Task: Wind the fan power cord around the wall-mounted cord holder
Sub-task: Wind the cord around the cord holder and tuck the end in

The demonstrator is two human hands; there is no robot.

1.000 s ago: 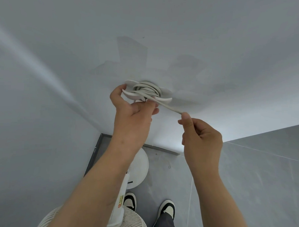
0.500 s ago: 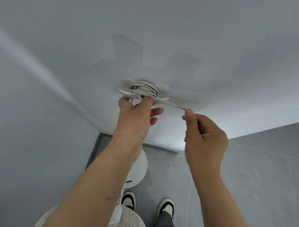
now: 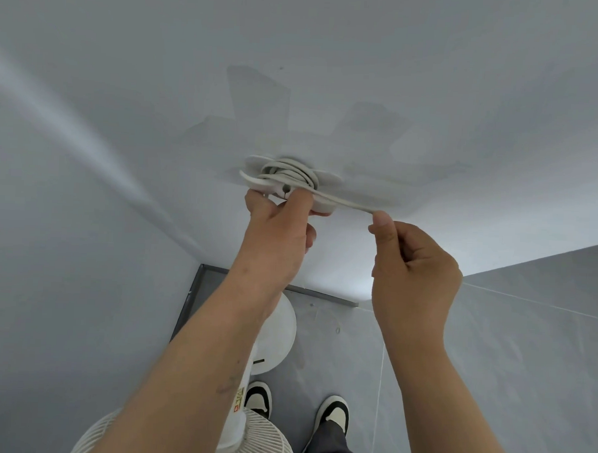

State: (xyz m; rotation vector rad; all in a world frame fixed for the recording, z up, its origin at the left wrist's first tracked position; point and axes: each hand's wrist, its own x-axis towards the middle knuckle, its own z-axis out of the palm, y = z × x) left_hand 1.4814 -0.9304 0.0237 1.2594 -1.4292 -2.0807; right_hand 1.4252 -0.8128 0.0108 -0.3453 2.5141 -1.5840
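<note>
While the left hand hides the white plastic wall-mounted cord holder's lower edge, fingers pressed on the coiled pale grey power cord, the right hand pinches its taut tail, plug end hidden.

Pale grey wall w/ patched paint, grey tiled floor, dark skirting

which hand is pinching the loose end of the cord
The right hand: it pinches the cord where it runs off the holder. The left hand presses against the holder instead.
</note>
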